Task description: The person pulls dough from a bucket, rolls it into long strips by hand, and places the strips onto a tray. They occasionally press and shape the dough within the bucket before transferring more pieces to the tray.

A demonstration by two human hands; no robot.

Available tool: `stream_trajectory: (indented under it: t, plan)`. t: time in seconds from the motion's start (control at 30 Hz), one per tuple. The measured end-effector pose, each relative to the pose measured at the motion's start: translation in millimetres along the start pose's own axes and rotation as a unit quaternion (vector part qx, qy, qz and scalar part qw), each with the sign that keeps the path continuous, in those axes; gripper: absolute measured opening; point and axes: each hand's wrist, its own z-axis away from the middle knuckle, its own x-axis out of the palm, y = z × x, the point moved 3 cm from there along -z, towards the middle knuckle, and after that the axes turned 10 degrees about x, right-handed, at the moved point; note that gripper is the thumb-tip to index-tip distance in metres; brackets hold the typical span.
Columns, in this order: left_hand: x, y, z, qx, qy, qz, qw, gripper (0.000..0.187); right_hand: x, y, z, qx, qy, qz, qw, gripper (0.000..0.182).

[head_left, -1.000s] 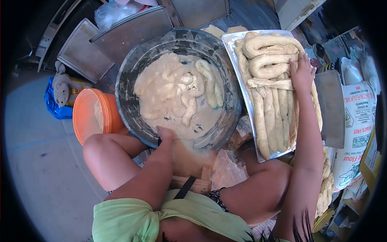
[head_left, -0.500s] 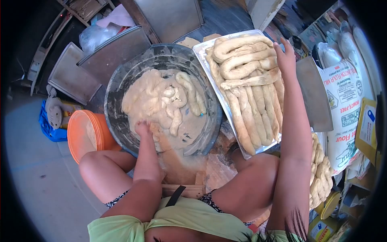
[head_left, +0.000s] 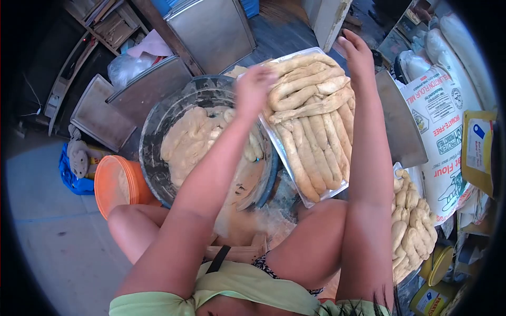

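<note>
Long ropes of pale dough (head_left: 311, 105) lie side by side on a metal tray (head_left: 282, 145), with several folded across its far end. My left hand (head_left: 255, 87) hangs near the tray's far left corner, smeared by motion, so its grip does not show. Beyond the tray's far right corner, my right hand (head_left: 359, 55) is raised, its fingers apart and nothing seen in them. To the left stands a black tub (head_left: 153, 124) holding floury dough pieces (head_left: 190, 131), partly hidden behind my left forearm.
An orange bucket (head_left: 113, 181) with flour inside stands left of the tub. Metal sheets (head_left: 213, 34) lean behind it. On the right are a printed flour sack (head_left: 440, 131), another pile of dough pieces (head_left: 411, 226) and a yellow tin (head_left: 440, 266).
My left hand has left the flour in the tub and swung up and right to the tray. My right hand has shifted slightly up and left. The camera view has moved a little.
</note>
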Motion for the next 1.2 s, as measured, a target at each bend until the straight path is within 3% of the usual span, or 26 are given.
stream_trajectory:
  t: [0.03, 0.07, 0.13, 0.17, 0.2, 0.23, 0.37, 0.43, 0.57, 0.63, 0.7, 0.77, 0.8, 0.83, 0.93, 1.0, 1.03, 1.07, 1.1, 1.13, 1.17, 1.2]
  plan:
    - [41, 1, -10, 0.042, -0.023, 0.050, 0.998, 0.020, -10, -3, 3, 0.010, 0.020, -0.020, 1.000, 0.048]
    - [75, 8, -17, 0.092, -0.076, -0.002, 0.993, 0.015, -17, -5, 7, 0.020, 0.039, -0.039, 0.998, 0.047]
    - [129, 18, -26, 0.062, -0.199, -0.044, 0.977, 0.019, -26, 1, 11, 0.042, 0.060, -0.022, 0.997, 0.045]
    - [148, 8, -29, 0.064, -0.199, -0.042, 0.977, 0.019, -33, 13, 10, 0.062, 0.066, -0.004, 0.996, 0.045]
    - [171, -6, -25, 0.174, -0.302, -0.208, 0.914, 0.028, -39, 24, 9, 0.084, 0.073, 0.015, 0.994, 0.044]
    - [185, -14, -19, 0.274, -0.389, -0.362, 0.801, 0.038, -44, 31, 9, 0.099, 0.079, 0.008, 0.992, 0.045]
    - [155, -29, 15, 0.314, -0.325, -0.365, 0.814, 0.060, -62, 57, 1, 0.096, 0.103, 0.029, 0.990, 0.046]
    - [124, -24, 24, 0.197, -0.417, -0.411, 0.786, 0.077, -63, 60, -1, 0.108, 0.101, 0.022, 0.989, 0.047]
    - [122, -34, 30, 0.218, -0.344, -0.423, 0.810, 0.076, -41, 91, -2, 0.094, 0.069, 0.137, 0.984, 0.052]
    - [157, -32, 12, 0.300, -0.300, -0.350, 0.835, 0.076, -39, 114, -5, 0.074, 0.050, 0.150, 0.985, 0.053]
    - [173, -17, -2, 0.283, -0.354, -0.347, 0.821, 0.074, -30, 110, 4, 0.072, 0.011, 0.143, 0.987, 0.054]
    - [180, -27, 3, 0.284, -0.344, -0.394, 0.803, 0.073, -31, 128, 3, 0.019, 0.005, 0.149, 0.989, 0.052]
    - [174, -31, 9, 0.297, -0.342, -0.430, 0.781, 0.072, -34, 136, 6, -0.035, 0.016, 0.258, 0.965, 0.049]
    - [157, -33, 18, 0.288, -0.337, -0.438, 0.782, 0.072, -33, 138, 11, -0.062, 0.029, 0.404, 0.912, 0.048]
    - [89, -27, 56, 0.216, -0.286, -0.401, 0.843, 0.067, -27, 133, 15, -0.014, 0.092, 0.477, 0.874, 0.052]
    - [23, -36, 85, 0.180, -0.256, -0.379, 0.871, 0.065, -14, 122, 18, -0.033, 0.127, 0.489, 0.863, 0.052]
    - [-19, -33, 90, 0.053, -0.306, -0.369, 0.876, 0.067, -12, 112, 19, -0.052, 0.170, 0.501, 0.847, 0.051]
    - [-56, -48, 99, -0.043, -0.272, -0.366, 0.889, 0.070, -6, 98, 19, -0.054, 0.168, 0.505, 0.845, 0.051]
    - [-101, -102, 130, -0.075, -0.133, -0.366, 0.918, 0.072, 11, 72, 23, -0.134, 0.161, 0.505, 0.837, 0.048]
    - [-149, -173, 168, -0.059, -0.071, -0.443, 0.892, 0.065, 31, 47, 31, -0.213, 0.149, 0.503, 0.825, 0.046]
    - [-196, -209, 196, -0.200, -0.015, -0.436, 0.877, 0.061, 55, 17, 40, -0.274, 0.090, 0.451, 0.845, 0.043]
    - [-233, -238, 225, -0.273, 0.039, -0.436, 0.857, 0.060, 84, -7, 54, -0.330, 0.029, 0.394, 0.857, 0.041]
